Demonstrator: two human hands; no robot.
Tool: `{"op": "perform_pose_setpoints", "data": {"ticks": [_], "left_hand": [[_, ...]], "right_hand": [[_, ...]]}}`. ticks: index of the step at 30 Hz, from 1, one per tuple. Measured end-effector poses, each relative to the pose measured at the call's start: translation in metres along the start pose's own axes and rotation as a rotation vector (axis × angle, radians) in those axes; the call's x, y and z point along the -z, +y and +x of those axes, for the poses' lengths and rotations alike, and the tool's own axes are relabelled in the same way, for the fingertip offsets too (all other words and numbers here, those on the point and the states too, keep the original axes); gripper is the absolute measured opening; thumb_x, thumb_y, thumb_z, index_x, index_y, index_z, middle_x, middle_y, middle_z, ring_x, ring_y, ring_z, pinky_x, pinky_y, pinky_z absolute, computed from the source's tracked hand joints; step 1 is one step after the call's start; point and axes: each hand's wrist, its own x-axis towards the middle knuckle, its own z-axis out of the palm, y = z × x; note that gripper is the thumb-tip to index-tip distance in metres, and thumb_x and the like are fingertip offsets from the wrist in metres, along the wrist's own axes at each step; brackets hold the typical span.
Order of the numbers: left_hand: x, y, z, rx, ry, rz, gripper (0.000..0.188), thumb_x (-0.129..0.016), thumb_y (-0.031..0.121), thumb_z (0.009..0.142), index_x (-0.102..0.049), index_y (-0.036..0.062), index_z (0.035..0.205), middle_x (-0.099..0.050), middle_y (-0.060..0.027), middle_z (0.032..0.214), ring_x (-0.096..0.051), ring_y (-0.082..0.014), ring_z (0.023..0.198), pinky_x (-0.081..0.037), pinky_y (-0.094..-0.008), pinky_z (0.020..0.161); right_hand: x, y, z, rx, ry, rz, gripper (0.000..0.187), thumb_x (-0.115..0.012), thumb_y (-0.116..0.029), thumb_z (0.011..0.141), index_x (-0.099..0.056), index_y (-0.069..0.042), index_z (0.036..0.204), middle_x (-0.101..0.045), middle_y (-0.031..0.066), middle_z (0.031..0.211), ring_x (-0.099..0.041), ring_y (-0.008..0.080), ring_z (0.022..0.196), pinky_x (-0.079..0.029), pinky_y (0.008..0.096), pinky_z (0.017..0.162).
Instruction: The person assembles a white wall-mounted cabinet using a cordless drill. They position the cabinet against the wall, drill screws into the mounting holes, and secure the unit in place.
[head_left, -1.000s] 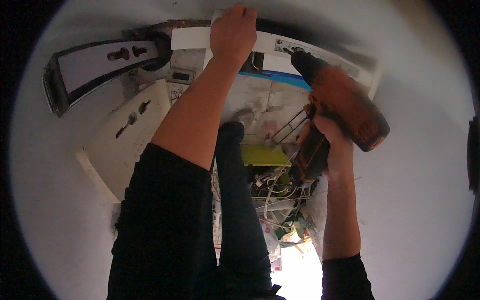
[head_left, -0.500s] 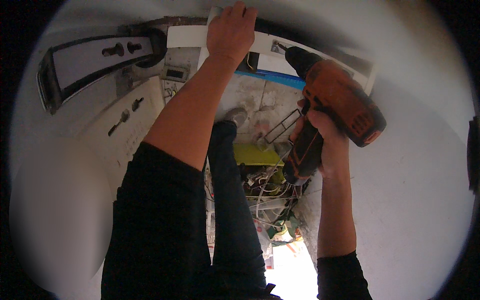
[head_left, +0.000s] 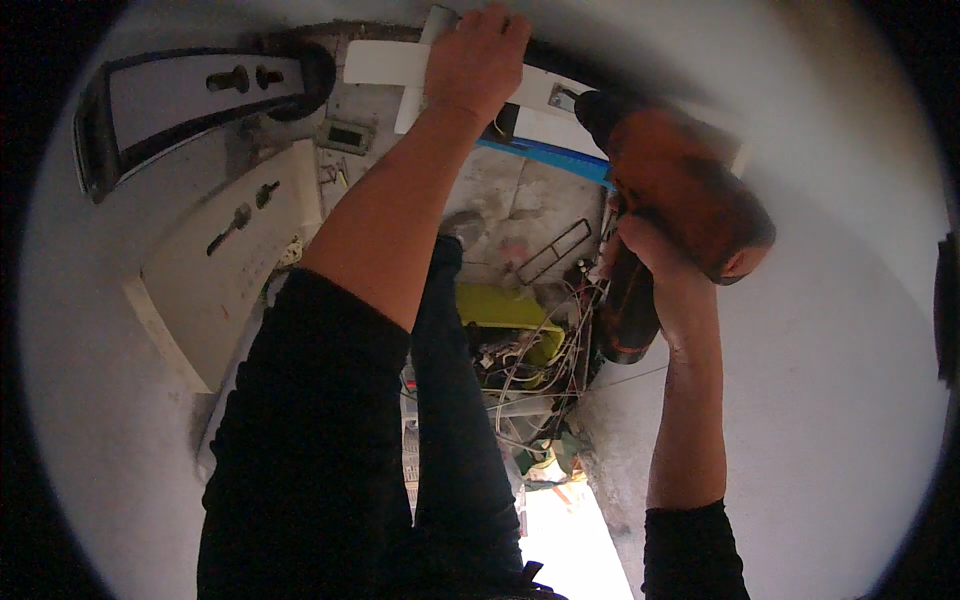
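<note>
My left hand [head_left: 475, 62] is closed over a long white strip [head_left: 385, 63] along the wall at the top of the view, its fingers bent over the far edge. A pale upright piece [head_left: 437, 22] shows beside those fingers. In my right hand [head_left: 655, 248] is an orange and black cordless drill [head_left: 680, 180], gripped by its handle. The drill's dark chuck [head_left: 592, 112] points left, close to a small slotted metal plate [head_left: 563, 96] on the strip. I cannot make out a bit at the chuck. The drill body is slightly blurred.
Below the strip runs a blue edge [head_left: 550, 157]. On the left are a dark-framed panel [head_left: 150, 120] and a cream board [head_left: 190, 290], both with slots. A small grey box [head_left: 345, 136] lies nearby. Lower down, a yellow-green bin [head_left: 500, 305] stands among tangled cables [head_left: 515, 375].
The view has shifted slightly, showing more of the cream board. The bit seen earlier at the metal plate no longer shows. The drill handle has swung a little right; both hands keep their holds.
</note>
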Motion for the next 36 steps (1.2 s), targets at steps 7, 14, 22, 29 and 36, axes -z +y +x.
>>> {"op": "perform_pose_setpoints", "data": {"ticks": [7, 14, 22, 29, 36], "left_hand": [[0.012, 0.003, 0.004, -0.02, -0.144, -0.041, 0.02, -0.051, 0.01, 0.082, -0.054, 0.0027, 0.1, -0.054, -0.0144, 0.1, -0.052, -0.0294, 0.094, -0.046, -0.0404, 0.08], [0.007, 0.01, -0.001, 0.016, 0.097, -0.031, 0.018, -0.056, 0.016, 0.076, -0.056, 0.0091, 0.093, -0.054, -0.0066, 0.091, -0.055, -0.022, 0.086, -0.047, -0.036, 0.066], [0.009, 0.01, -0.006, -0.006, 0.164, -0.07, 0.014, -0.056, 0.018, 0.073, -0.056, 0.012, 0.086, -0.053, -0.0034, 0.085, -0.055, -0.0196, 0.084, -0.047, -0.035, 0.061], [0.009, 0.009, -0.006, 0.012, 0.168, -0.113, 0.019, -0.056, 0.018, 0.074, -0.057, 0.012, 0.093, -0.054, -0.0036, 0.088, -0.056, -0.0194, 0.086, -0.047, -0.0343, 0.064], [0.013, 0.006, -0.006, -0.014, 0.081, -0.081, 0.021, -0.057, 0.019, 0.075, -0.058, 0.0119, 0.094, -0.054, -0.0039, 0.089, -0.056, -0.018, 0.085, -0.047, -0.0335, 0.063]], "right_hand": [[0.015, 0.004, 0.002, 0.264, -0.058, -0.708, 0.022, -0.066, -0.017, 0.075, -0.06, -0.004, 0.092, -0.062, 0.0087, 0.082, -0.059, 0.0238, 0.071, -0.046, 0.0323, 0.061], [0.012, -0.01, 0.005, 0.121, -0.088, -0.424, 0.024, -0.06, -0.014, 0.077, -0.056, -0.001, 0.097, -0.055, 0.0045, 0.068, -0.053, 0.0129, 0.057, -0.044, 0.0271, 0.055], [0.014, -0.038, 0.011, -0.176, -0.092, -0.087, 0.018, -0.061, -0.011, 0.076, -0.056, -0.003, 0.091, -0.057, 0.0041, 0.066, -0.055, 0.0133, 0.054, -0.047, 0.0261, 0.051], [0.008, -0.034, 0.008, -0.087, -0.031, -0.271, 0.022, -0.058, -0.016, 0.075, -0.056, -0.001, 0.09, -0.055, 0.0054, 0.062, -0.054, 0.0145, 0.051, -0.047, 0.0288, 0.052], [0.004, -0.041, 0.009, -0.107, -0.032, -0.259, 0.024, -0.058, -0.017, 0.073, -0.056, -0.001, 0.091, -0.056, 0.0064, 0.061, -0.055, 0.0147, 0.051, -0.048, 0.0282, 0.052]]}}
